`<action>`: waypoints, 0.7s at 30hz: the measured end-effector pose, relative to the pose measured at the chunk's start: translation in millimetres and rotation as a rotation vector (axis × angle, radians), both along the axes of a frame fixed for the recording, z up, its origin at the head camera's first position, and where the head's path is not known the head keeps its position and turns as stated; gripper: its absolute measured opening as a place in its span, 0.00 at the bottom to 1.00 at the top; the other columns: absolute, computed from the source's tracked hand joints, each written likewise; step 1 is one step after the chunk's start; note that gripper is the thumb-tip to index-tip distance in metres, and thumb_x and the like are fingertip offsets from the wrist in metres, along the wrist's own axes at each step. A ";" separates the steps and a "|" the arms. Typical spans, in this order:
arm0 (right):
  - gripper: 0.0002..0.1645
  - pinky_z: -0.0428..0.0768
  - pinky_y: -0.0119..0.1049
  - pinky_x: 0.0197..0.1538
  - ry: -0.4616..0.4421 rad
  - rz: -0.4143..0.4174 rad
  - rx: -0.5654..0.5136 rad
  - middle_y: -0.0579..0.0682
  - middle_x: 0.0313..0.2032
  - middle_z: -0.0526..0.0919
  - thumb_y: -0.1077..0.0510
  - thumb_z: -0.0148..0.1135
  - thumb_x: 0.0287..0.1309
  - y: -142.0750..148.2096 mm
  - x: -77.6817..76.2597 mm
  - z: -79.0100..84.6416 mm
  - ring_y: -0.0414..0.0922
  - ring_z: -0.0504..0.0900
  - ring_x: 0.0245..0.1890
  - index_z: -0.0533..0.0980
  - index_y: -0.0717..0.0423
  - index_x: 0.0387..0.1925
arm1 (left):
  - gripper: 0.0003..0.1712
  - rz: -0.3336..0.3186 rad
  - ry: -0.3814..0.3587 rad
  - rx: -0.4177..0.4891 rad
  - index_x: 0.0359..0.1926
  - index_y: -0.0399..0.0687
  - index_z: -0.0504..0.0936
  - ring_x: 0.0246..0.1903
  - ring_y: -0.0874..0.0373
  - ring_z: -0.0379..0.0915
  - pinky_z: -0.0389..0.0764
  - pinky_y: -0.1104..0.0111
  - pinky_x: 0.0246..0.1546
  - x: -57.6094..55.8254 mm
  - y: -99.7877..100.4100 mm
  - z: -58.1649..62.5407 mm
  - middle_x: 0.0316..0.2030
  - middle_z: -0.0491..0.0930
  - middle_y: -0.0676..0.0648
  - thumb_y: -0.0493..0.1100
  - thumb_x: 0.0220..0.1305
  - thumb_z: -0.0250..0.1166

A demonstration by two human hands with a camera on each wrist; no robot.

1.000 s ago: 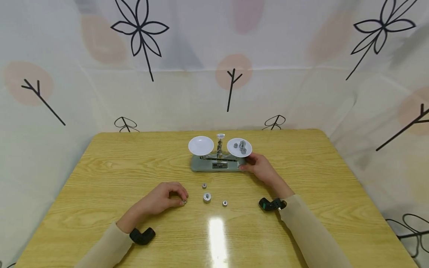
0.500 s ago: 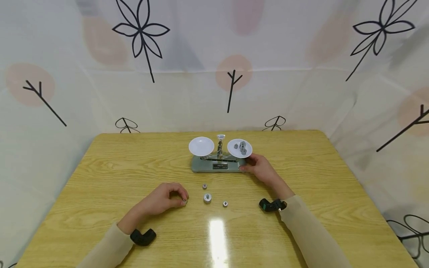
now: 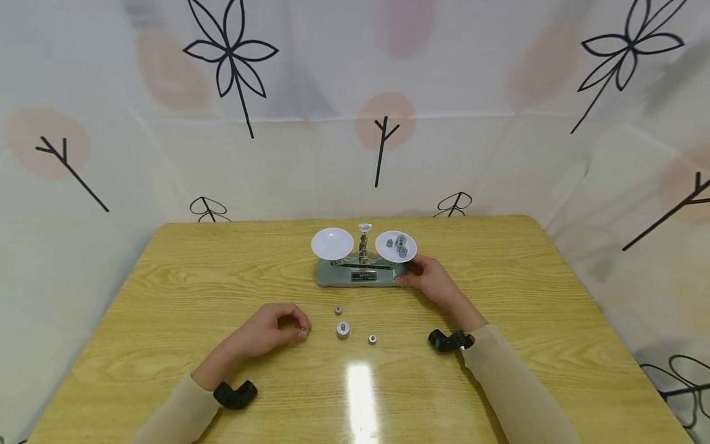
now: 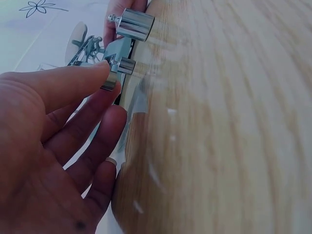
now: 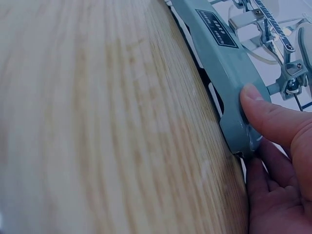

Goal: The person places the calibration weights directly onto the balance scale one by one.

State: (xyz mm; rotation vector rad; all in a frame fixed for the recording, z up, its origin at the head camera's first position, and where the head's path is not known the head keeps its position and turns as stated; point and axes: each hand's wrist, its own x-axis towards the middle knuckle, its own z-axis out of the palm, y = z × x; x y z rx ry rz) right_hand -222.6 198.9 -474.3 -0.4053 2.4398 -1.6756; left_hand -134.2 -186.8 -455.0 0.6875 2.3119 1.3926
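Wood-grain tabletop [image 3: 194, 296] set against patterned backdrop [image 3: 310, 163]

Toward the far edge, a two-pan balance [image 3: 338, 279] is gripped at its right end by the right hand [image 3: 435, 283]; metal weights [image 3: 403, 252] are borne on its right pan [image 3: 384, 250]. Nearer, one small weight [image 4: 110, 82] is pinched between thumb and forefinger by the left hand [image 3: 265, 333], near three upright weights [image 3: 343, 331].

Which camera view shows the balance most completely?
The head view, because it shows the balance almost whole, with both pans. The right wrist view cuts it off but shows its base closely; the left wrist view shows only parts, behind the left hand and weights.
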 end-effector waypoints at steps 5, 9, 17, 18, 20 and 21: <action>0.37 0.66 0.53 0.67 -0.002 -0.011 0.004 0.63 0.65 0.72 0.63 0.73 0.56 -0.6 1.2 1.8 0.58 0.68 0.67 0.70 0.67 0.65 | 0.04 0.025 -0.006 0.003 0.41 0.49 0.85 0.44 0.54 0.76 0.75 0.66 0.48 0.1 0.4 1.1 0.42 0.83 0.53 0.41 0.66 0.68; 0.36 0.66 0.53 0.67 -0.002 -0.009 -0.003 0.63 0.65 0.72 0.64 0.73 0.55 -1.3 1.1 2.1 0.57 0.68 0.67 0.71 0.67 0.65 | 0.03 0.044 0.020 -0.017 0.41 0.53 0.85 0.42 0.55 0.75 0.75 0.66 0.45 0.8 0.3 1.9 0.41 0.82 0.55 0.43 0.67 0.68; 0.36 0.65 0.53 0.68 0.013 -0.019 0.017 0.63 0.64 0.73 0.63 0.74 0.55 -1.3 0.4 0.7 0.57 0.68 0.67 0.71 0.67 0.64 | 0.03 0.071 0.091 -0.035 0.41 0.56 0.84 0.39 0.58 0.77 0.77 0.65 0.42 0.3 0.8 3.0 0.38 0.82 0.56 0.46 0.69 0.66; 0.36 0.65 0.52 0.68 0.015 -0.021 0.021 0.63 0.64 0.73 0.63 0.74 0.55 -1.3 0.5 0.7 0.57 0.69 0.67 0.72 0.67 0.64 | 0.03 0.074 0.096 -0.036 0.41 0.56 0.84 0.39 0.58 0.77 0.77 0.66 0.42 0.2 0.7 3.0 0.38 0.82 0.56 0.46 0.69 0.66; 0.36 0.65 0.53 0.68 0.017 -0.023 0.026 0.63 0.64 0.73 0.63 0.74 0.55 -0.9 1.1 1.1 0.57 0.69 0.66 0.72 0.67 0.64 | 0.03 0.076 0.105 -0.029 0.41 0.55 0.84 0.38 0.58 0.77 0.77 0.66 0.41 0.0 0.6 3.6 0.38 0.82 0.56 0.46 0.68 0.66; 0.36 0.66 0.53 0.68 0.017 -0.025 0.027 0.63 0.64 0.73 0.63 0.74 0.55 -0.8 1.1 0.9 0.57 0.69 0.66 0.72 0.67 0.64 | 0.04 0.078 0.112 -0.026 0.41 0.54 0.84 0.38 0.58 0.77 0.77 0.66 0.40 -0.4 0.5 3.9 0.38 0.82 0.56 0.46 0.68 0.66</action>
